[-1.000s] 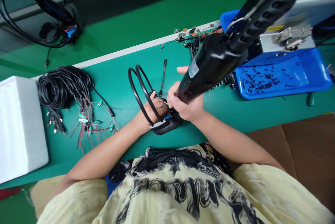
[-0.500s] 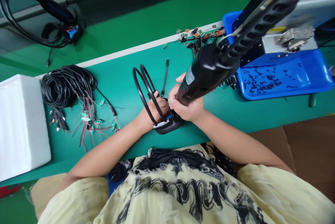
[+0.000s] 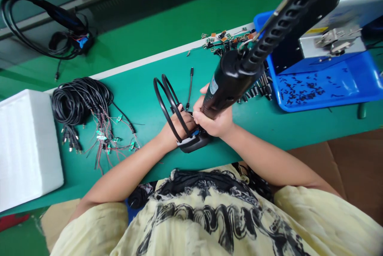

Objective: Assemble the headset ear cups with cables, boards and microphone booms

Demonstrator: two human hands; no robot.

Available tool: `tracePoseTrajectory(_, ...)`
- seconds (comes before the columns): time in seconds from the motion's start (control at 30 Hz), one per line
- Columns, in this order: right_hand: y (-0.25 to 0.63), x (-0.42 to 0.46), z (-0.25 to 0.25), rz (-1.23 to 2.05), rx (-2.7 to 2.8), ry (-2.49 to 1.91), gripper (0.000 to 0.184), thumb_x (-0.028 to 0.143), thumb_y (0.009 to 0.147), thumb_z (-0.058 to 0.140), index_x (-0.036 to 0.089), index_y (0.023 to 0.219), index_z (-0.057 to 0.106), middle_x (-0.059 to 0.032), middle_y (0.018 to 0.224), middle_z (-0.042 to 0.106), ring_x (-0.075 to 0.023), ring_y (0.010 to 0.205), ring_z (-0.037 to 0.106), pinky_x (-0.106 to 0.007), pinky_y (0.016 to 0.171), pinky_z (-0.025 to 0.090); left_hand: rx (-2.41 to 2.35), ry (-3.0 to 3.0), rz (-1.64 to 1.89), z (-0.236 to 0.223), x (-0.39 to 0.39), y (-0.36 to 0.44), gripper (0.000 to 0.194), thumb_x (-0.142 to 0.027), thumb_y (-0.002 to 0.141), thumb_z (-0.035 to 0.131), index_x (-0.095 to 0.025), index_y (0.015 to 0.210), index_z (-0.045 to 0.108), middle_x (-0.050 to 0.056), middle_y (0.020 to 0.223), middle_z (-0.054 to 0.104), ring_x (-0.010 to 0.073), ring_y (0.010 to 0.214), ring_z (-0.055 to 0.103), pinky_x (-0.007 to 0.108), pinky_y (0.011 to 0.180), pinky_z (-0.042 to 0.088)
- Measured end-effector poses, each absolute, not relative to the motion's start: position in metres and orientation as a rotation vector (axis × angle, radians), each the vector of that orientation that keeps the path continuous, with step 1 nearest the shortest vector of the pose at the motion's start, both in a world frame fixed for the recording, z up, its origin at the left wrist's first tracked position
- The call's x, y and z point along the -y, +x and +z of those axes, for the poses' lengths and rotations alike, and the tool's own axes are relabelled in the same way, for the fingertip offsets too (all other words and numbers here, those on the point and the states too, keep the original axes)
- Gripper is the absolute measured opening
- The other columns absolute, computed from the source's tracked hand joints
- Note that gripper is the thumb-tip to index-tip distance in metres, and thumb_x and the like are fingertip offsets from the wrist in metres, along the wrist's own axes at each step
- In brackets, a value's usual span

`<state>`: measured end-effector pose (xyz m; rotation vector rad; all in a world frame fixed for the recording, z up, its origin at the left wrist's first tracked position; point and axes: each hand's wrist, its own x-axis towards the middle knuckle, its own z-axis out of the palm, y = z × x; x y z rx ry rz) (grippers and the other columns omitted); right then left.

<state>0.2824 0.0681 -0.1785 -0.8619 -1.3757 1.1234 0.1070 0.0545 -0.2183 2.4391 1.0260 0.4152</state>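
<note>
My right hand (image 3: 214, 122) is wrapped round the lower end of a black electric screwdriver (image 3: 231, 80), which hangs from above and points down at a small black housing (image 3: 194, 141) on the green bench. My left hand (image 3: 176, 126) is closed on that housing and holds it against the bench. Two black hoop-shaped bands (image 3: 166, 98) rise from the housing and arch over my left wrist. The screwdriver tip is hidden between my hands.
A blue tray (image 3: 335, 92) with several small black screws lies at the right, under a grey machine (image 3: 332, 28). Coiled black cables with small circuit boards (image 3: 83, 108) lie at the left beside a white foam block (image 3: 26, 148). More small boards (image 3: 224, 40) lie at the bench's far edge.
The view has shifted slightly, and the screwdriver now stands a little steeper. Both hands stay on the housing and the tool.
</note>
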Motion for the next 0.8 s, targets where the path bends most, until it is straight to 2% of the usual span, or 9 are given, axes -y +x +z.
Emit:
tracePoseTrajectory(0.1,0.281,-0.067,-0.173,1.111,1.343,-0.866,0.048,0.035,0.076,0.070,0.026,0.114,0.042,-0.0026,0.091,0.063,-0.0163,0.073,0.063,-0.035,0.067,0.055,-0.906,2.556,0.449,-0.217,-0.057,0.102,0.029,-0.030,0.101,0.039,-0.026,0.101,0.068,0.000,0.101,0.071,0.0178,0.107,0.063,0.047,0.124,0.015)
tracePoseTrajectory(0.2,0.281,-0.069,-0.166,1.153,1.319,-0.775,0.045,0.033,0.075,0.070,0.026,0.110,0.043,0.0011,0.080,0.062,-0.0151,0.066,0.061,-0.033,0.063,0.055,-0.855,2.656,0.454,-0.213,-0.060,0.100,0.027,-0.031,0.101,0.041,-0.025,0.106,0.067,0.002,0.105,0.071,0.0178,0.107,0.062,0.048,0.123,0.016)
tracePoseTrajectory(0.3,0.283,-0.077,-0.159,1.184,1.223,-0.610,0.043,0.031,0.079,0.068,0.027,0.112,0.041,0.0069,0.066,0.056,-0.0118,0.052,0.055,-0.029,0.054,0.051,-0.856,2.691,0.432,-0.204,-0.060,0.104,0.027,-0.034,0.100,0.043,-0.024,0.100,0.068,0.001,0.099,0.072,0.0163,0.105,0.063,0.046,0.122,0.017)
tracePoseTrajectory(0.4,0.293,-0.091,-0.156,1.176,1.178,-0.518,0.046,0.031,0.080,0.069,0.028,0.117,0.042,0.0081,0.067,0.055,-0.0096,0.048,0.053,-0.026,0.052,0.049,-0.869,2.718,0.431,-0.194,-0.060,0.108,0.026,-0.038,0.099,0.047,-0.024,0.096,0.069,0.001,0.099,0.071,0.0173,0.108,0.062,0.047,0.121,0.020)
tracePoseTrajectory(0.47,0.306,-0.102,-0.157,1.197,1.259,-0.492,0.051,0.034,0.077,0.071,0.028,0.119,0.044,0.0054,0.075,0.057,-0.0110,0.058,0.057,-0.028,0.059,0.052,-0.936,2.705,0.453,-0.187,-0.059,0.107,0.027,-0.043,0.096,0.052,-0.023,0.095,0.070,0.003,0.103,0.071,0.0196,0.109,0.061,0.047,0.117,0.028)
tracePoseTrajectory(0.57,0.330,-0.116,-0.162,1.271,1.511,-0.476,0.061,0.042,0.075,0.068,0.026,0.128,0.044,-0.0044,0.106,0.062,-0.0196,0.095,0.063,-0.036,0.082,0.055,-1.036,2.560,0.446,-0.178,-0.054,0.100,0.028,-0.041,0.096,0.053,-0.019,0.089,0.068,0.005,0.095,0.070,0.0181,0.100,0.064,0.038,0.105,0.043)
tracePoseTrajectory(0.67,0.341,-0.126,-0.172,1.176,1.995,-0.676,0.052,0.026,0.081,0.054,0.023,0.132,0.049,-0.0100,0.133,0.055,-0.0254,0.123,0.052,-0.045,0.102,0.048,-1.034,2.422,0.371,-0.171,-0.048,0.094,0.023,-0.030,0.099,0.047,-0.018,0.095,0.066,0.005,0.098,0.071,0.0166,0.098,0.066,0.035,0.101,0.047)
tracePoseTrajectory(0.73,0.336,-0.131,-0.181,0.930,2.338,-0.815,0.052,0.012,0.081,0.047,0.019,0.132,0.053,-0.0115,0.138,0.053,-0.0270,0.129,0.047,-0.050,0.107,0.043,-1.025,2.404,0.298,-0.164,-0.045,0.094,0.022,-0.024,0.098,0.044,-0.018,0.100,0.064,0.006,0.106,0.070,0.0182,0.104,0.065,0.038,0.103,0.047)
tracePoseTrajectory(0.8,0.324,-0.137,-0.190,0.668,2.561,-0.838,0.047,0.009,0.084,0.046,0.016,0.129,0.057,-0.0126,0.139,0.053,-0.0299,0.132,0.043,-0.053,0.107,0.041,-1.038,2.396,0.200,-0.156,-0.041,0.096,0.022,-0.021,0.098,0.041,-0.017,0.102,0.063,0.008,0.112,0.068,0.0204,0.109,0.063,0.043,0.105,0.046)
